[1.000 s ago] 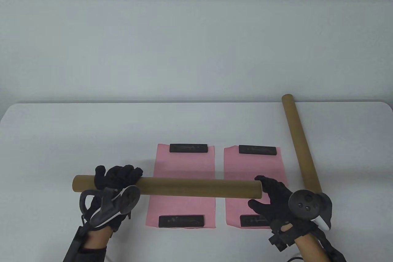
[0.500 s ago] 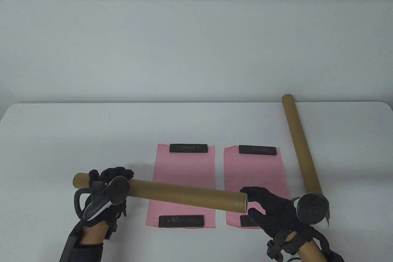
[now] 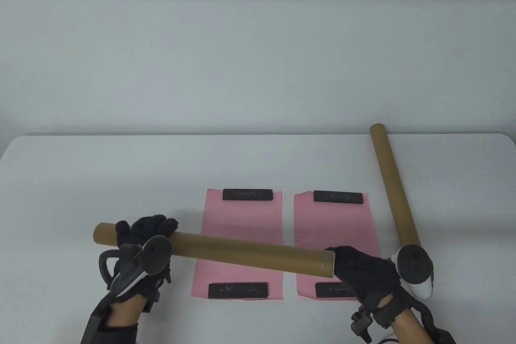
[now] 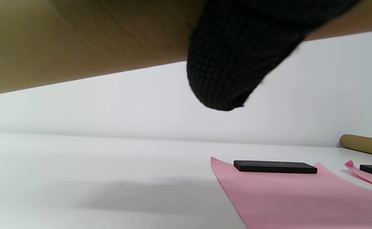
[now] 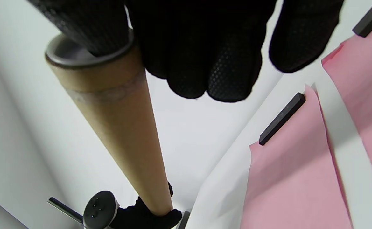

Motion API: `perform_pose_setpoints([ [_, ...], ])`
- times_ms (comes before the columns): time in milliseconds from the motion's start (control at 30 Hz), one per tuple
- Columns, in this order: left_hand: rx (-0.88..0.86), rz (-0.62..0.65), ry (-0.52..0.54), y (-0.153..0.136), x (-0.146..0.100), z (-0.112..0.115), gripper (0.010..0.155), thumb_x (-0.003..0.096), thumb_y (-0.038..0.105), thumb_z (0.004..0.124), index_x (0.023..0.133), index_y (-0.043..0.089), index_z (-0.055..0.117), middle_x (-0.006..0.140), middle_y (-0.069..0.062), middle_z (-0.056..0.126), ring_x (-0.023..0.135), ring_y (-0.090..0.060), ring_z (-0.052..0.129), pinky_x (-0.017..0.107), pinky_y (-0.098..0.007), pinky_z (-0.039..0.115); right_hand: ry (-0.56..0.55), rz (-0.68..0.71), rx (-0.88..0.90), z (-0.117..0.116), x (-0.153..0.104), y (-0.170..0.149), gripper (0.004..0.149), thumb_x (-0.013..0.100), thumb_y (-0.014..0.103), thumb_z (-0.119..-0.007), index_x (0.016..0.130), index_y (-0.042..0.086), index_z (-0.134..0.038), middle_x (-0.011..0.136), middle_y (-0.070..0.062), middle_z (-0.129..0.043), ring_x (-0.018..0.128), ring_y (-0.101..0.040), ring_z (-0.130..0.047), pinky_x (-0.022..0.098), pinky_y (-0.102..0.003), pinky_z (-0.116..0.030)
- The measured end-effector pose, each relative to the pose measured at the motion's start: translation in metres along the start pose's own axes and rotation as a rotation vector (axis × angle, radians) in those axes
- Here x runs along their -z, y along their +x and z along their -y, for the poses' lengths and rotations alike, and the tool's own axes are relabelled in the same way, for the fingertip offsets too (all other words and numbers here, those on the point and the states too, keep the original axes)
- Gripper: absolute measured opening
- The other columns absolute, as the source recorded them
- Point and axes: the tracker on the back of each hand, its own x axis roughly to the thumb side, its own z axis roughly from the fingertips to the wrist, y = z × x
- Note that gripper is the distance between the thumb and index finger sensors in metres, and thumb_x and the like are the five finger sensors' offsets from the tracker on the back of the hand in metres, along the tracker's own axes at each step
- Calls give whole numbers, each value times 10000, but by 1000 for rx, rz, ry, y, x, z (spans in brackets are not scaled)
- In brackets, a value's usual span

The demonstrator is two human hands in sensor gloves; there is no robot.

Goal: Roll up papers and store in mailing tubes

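My left hand (image 3: 141,243) wraps its fingers around the mailing tube (image 3: 242,250), held above the two pink papers (image 3: 240,235) (each pinned flat by black bars (image 3: 247,194)). My right hand (image 3: 365,273) curls its fingers over the tube's capped end; a second tube (image 3: 393,186) lies on the table (image 3: 100,178).

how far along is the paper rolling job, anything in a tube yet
Nothing looks stored yet. Both pink papers lie flat under black weights. In hand: left hand grips one tube, right hand at its capped end. Left: uncapping, rolling, loading both, including the second tube.
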Motion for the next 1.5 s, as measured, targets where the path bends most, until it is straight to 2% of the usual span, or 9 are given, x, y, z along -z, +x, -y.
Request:
perform_pose_setpoints([
  [200, 72, 4, 15, 7, -3, -1, 691, 331, 341, 1008, 878, 478, 608, 997, 121, 679, 973, -170, 760, 698, -700, 484, -114, -38, -264, 4, -2, 4, 414, 516, 357, -804, 795, 73, -920, 710, -162, -1010, 583, -384, -1052, 511, -652, -833],
  [533, 141, 9, 36, 23, -2, -4, 702, 336, 370, 1001, 896, 475, 592, 1000, 114, 677, 965, -167, 762, 712, -685, 508, -261, -108, -441, 13, -3, 7, 386, 492, 330, -839, 732, 59, -975, 630, -171, -1051, 497, -378, -1078, 464, -639, -859],
  [667, 159, -21, 9, 20, 2, 0, 703, 332, 368, 1003, 899, 471, 599, 997, 109, 685, 961, -171, 771, 713, -682, 510, -380, -93, -698, 18, -7, 15, 366, 494, 332, -832, 720, 69, -952, 618, -171, -1032, 481, -380, -1062, 458, -643, -846],
  [767, 165, -53, -12, 12, 4, 2, 706, 329, 365, 1006, 900, 468, 605, 996, 104, 690, 959, -175, 773, 715, -681, 502, -397, -108, -857, 35, -6, 26, 374, 500, 358, -837, 735, 90, -952, 639, -156, -1034, 504, -376, -1063, 469, -636, -845],
  [933, 151, -84, -42, 1, 4, 5, 709, 327, 369, 1006, 903, 468, 605, 997, 105, 692, 956, -176, 779, 716, -678, 506, -271, -453, -1103, 84, 5, 21, 382, 510, 378, -843, 784, 129, -939, 716, -135, -1013, 591, -375, -1041, 533, -624, -818],
  [1033, 152, -93, -49, -2, 6, 5, 709, 326, 365, 1008, 902, 469, 607, 997, 103, 692, 957, -174, 779, 719, -676, 503, -198, -634, -1261, 124, 8, -6, 384, 500, 379, -853, 786, 137, -940, 724, -132, -1009, 606, -376, -1034, 550, -625, -807],
  [1133, 146, -105, -56, -4, 9, 6, 711, 325, 366, 1009, 904, 469, 608, 998, 103, 693, 957, -176, 781, 722, -674, 500, -37, -822, -1460, 154, 8, -35, 385, 490, 393, -854, 785, 163, -944, 730, -108, -1012, 617, -355, -1040, 562, -608, -814],
  [1233, 139, -105, -70, -4, 11, 9, 712, 325, 369, 1008, 905, 468, 608, 997, 103, 695, 957, -176, 781, 722, -672, 504, 13, -1001, -1457, 179, 1, -66, 382, 481, 386, -867, 779, 164, -955, 731, -108, -1014, 624, -359, -1038, 572, -609, -806],
  [1500, 165, -113, -99, -5, 11, 16, 710, 319, 367, 1012, 900, 470, 616, 996, 105, 695, 958, -171, 781, 729, -664, 497, 124, -1102, -1471, 181, -14, -119, 383, 465, 405, -876, 772, 194, -963, 736, -70, -1019, 642, -336, -1041, 583, -593, -813],
])
